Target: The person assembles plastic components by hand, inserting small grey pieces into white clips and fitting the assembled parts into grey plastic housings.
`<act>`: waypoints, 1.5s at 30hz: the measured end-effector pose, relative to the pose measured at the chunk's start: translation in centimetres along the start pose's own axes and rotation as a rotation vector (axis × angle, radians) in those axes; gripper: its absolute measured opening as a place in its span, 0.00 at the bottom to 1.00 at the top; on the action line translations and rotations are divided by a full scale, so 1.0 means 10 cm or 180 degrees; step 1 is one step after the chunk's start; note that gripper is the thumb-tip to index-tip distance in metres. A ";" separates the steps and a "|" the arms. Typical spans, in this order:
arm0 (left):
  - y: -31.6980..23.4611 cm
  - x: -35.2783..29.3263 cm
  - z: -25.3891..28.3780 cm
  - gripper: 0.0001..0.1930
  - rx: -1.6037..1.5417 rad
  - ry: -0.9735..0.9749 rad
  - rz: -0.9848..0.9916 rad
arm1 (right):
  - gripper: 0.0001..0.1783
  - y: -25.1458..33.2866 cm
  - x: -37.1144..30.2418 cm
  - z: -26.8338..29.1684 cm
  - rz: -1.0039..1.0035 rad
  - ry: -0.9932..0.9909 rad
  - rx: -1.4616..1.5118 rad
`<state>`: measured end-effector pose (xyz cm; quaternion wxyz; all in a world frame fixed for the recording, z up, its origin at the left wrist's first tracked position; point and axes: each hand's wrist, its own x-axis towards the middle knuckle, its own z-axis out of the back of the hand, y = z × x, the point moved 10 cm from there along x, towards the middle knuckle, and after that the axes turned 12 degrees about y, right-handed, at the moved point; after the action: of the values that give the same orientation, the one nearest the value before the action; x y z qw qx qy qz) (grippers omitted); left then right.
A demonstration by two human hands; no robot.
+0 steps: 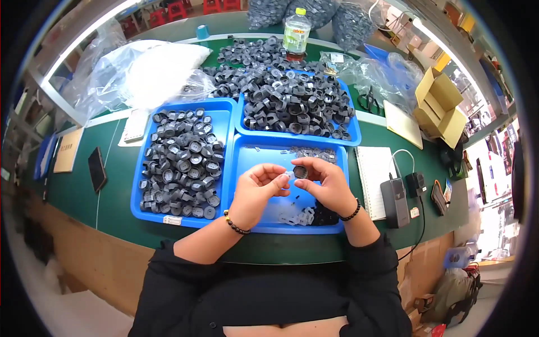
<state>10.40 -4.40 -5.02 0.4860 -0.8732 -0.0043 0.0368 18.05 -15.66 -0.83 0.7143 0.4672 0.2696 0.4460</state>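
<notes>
Over the front blue tray (pixel 241 163) my two hands meet, fingertips close together. My right hand (pixel 331 191) pinches a small round dark grey plastic cap (pixel 300 172), its hollow side facing me. Between the thumb and fingers of my left hand (pixel 255 191) is a small clear plastic piece (pixel 290 175), held right beside the cap; whether the two touch I cannot tell. Below my hands the tray holds white translucent pieces (pixel 303 217) and a heap of tiny black parts (pixel 325 215). Small clear parts (pixel 314 153) lie along its far side.
Dark grey caps fill the left blue tray (pixel 137 196) and the back blue tray (pixel 356 132), with more heaped behind. A drink bottle (pixel 296 35) stands beyond. At right are a notebook (pixel 373 180), a grey box-shaped device (pixel 394 202), scissors (pixel 369 102) and a cardboard box (pixel 438 104).
</notes>
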 end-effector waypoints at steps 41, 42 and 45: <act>0.05 0.02 -0.15 0.13 0.0475 0.0616 0.0196 | 0.25 0.49 -0.11 -0.05 0.1275 -0.0254 -0.1122; 0.06 0.03 -0.20 0.13 0.0210 0.0725 0.0280 | 0.24 0.46 -0.11 -0.02 0.1165 -0.0250 -0.0949; 0.04 -0.02 -0.36 0.15 -0.0342 0.1066 0.0561 | 0.23 0.41 -0.12 0.03 0.1077 -0.0138 -0.0510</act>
<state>10.41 -7.70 -3.42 0.4275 -0.8888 0.1511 -0.0669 16.14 -16.12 3.00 0.6695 0.4570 0.1354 0.5697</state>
